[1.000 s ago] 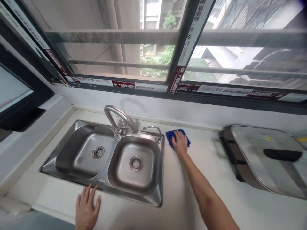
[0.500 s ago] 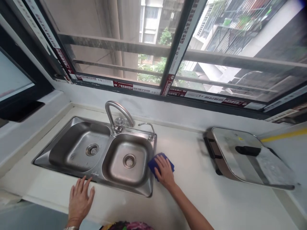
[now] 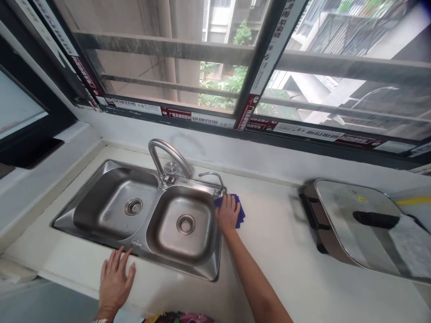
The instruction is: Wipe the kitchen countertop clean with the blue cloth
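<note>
My right hand (image 3: 228, 214) presses a folded blue cloth (image 3: 241, 215) onto the white countertop, at the back right corner of the sink's rim. Its fingers point toward the small tap (image 3: 215, 177) and cover part of the cloth. My left hand (image 3: 116, 278) holds nothing and rests with fingers spread on the counter's front strip, fingertips at the sink's front edge. Between the hands lies the steel double-bowl sink (image 3: 138, 245), with a drain in each bowl.
A tall curved faucet (image 3: 171, 150) rises behind the sink. To the right stands a brown electric pan (image 3: 340, 242) with a glass lid and black handle. The countertop (image 3: 269, 251) runs below a window (image 3: 215, 121); a dark flat object (image 3: 37, 154) lies on the left ledge.
My right hand has slid the blue cloth back along the sink's right edge toward the small tap. The left hand stays in about the same place. The view has shifted slightly.
</note>
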A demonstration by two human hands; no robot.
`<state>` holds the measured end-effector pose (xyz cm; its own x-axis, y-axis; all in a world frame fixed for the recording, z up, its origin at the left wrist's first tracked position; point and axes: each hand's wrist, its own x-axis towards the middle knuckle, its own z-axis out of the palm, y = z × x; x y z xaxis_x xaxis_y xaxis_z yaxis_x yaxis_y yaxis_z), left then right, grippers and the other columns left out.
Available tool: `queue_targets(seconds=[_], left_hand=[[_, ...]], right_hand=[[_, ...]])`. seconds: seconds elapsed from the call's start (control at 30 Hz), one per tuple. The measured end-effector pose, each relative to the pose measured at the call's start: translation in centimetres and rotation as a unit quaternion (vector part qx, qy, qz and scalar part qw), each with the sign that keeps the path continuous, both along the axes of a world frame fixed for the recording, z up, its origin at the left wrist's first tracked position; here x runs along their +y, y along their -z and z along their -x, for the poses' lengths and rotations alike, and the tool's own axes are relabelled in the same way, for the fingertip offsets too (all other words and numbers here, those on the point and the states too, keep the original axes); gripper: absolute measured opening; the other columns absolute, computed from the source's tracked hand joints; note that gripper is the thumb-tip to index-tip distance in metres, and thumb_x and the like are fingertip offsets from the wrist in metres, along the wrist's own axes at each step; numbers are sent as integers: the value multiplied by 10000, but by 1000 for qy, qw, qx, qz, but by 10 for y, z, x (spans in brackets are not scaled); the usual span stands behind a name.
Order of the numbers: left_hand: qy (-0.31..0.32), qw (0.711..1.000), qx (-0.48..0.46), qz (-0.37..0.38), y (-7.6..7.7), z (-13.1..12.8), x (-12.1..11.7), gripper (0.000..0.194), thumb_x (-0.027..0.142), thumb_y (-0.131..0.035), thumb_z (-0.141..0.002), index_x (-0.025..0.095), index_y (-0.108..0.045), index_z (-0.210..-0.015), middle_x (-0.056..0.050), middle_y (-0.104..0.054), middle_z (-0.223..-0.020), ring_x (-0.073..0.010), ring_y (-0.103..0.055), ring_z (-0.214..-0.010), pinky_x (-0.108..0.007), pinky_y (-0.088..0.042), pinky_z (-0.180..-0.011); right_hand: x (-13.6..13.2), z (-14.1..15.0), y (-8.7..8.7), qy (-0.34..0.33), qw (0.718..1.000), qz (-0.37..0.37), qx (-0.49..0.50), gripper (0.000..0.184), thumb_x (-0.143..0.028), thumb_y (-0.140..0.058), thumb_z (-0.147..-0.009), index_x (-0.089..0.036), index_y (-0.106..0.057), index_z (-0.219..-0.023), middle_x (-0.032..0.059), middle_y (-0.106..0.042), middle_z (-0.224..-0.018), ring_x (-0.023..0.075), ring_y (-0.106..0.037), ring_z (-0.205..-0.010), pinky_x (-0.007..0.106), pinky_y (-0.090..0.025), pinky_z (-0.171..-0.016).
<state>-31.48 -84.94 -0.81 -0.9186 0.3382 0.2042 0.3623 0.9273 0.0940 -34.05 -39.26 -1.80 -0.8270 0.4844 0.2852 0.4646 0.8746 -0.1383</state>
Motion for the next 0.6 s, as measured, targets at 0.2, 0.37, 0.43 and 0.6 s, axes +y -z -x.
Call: queue_targets(seconds=[0.2, 0.37, 0.43, 0.6], left_hand=[[-1, 1000, -12, -8, -2, -1, -1, 453, 378, -407, -942, 195, -537, -1335, -157, -498, -1471, -323, -322, -1464, -550, -267, -1182], [-8, 999, -23, -20, -3, -2, 1, 470, 374, -406, -939, 217, -506, -1370, -153, -484, -1485, -318, -301, -1478, -560, -246, -1189], [-9, 999, -25, -24, -4, -2, 3, 477, 377, -402, -937, 215, -507, -1374, -156, -480, -1489, -322, -297, -1480, -565, -244, -1189], [-16, 999, -30, -30, -2, -2, 3, 496, 393, -411, -925, 225, -520, -1379, -143, -493, -1485, -319, -310, -1473, -562, -252, -1187]], right_hand=[[16, 30, 4, 8, 1000, 5, -4, 613, -265, -413, -899, -52, -380, -1473, 198, -389, -1548, 328, -283, -1453, 566, -200, -1166], [35, 31, 2, -48, 998, 20, -18, 584, -322, -431, -904, -89, -433, -1440, 171, -407, -1545, 302, -316, -1423, 524, -203, -1166], [38, 31, 1, -61, 998, 24, -18, 591, -323, -447, -889, -83, -444, -1430, 178, -409, -1542, 308, -315, -1416, 526, -199, -1162], [35, 32, -1, -78, 997, 10, -10, 639, -219, -459, -817, -46, -434, -1432, 212, -447, -1505, 345, -314, -1409, 568, -189, -1145]])
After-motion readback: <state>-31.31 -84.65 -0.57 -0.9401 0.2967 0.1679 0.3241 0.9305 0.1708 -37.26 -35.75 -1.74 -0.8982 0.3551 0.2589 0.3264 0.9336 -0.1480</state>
